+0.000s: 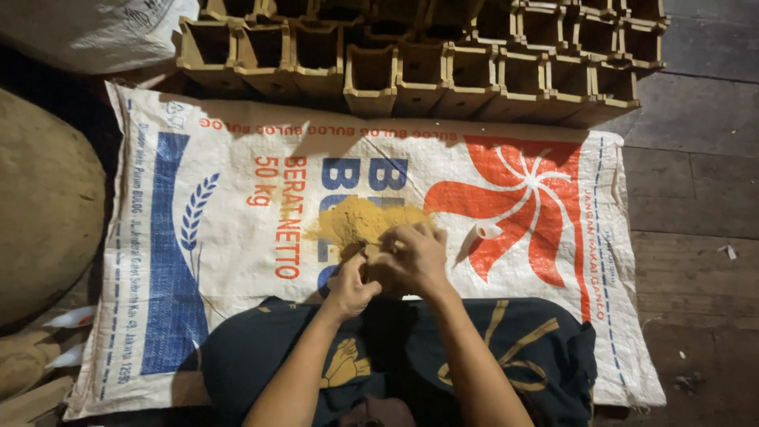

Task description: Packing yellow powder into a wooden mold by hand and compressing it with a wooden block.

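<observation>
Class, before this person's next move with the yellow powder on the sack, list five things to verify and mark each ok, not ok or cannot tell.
1. Both hands at the work: left hand and right hand meet at the near edge of the yellow powder heap: ok.
2. What the fingers hold: hidden between the hands: cannot tell.
3. Heap lies wholly on the woven sack, none on the plank floor: ok.
4. Rows of open clay moulds stand upright beyond the sack: ok.
5. Moulds filled or hollow: interiors in shadow: cannot tell.
</observation>
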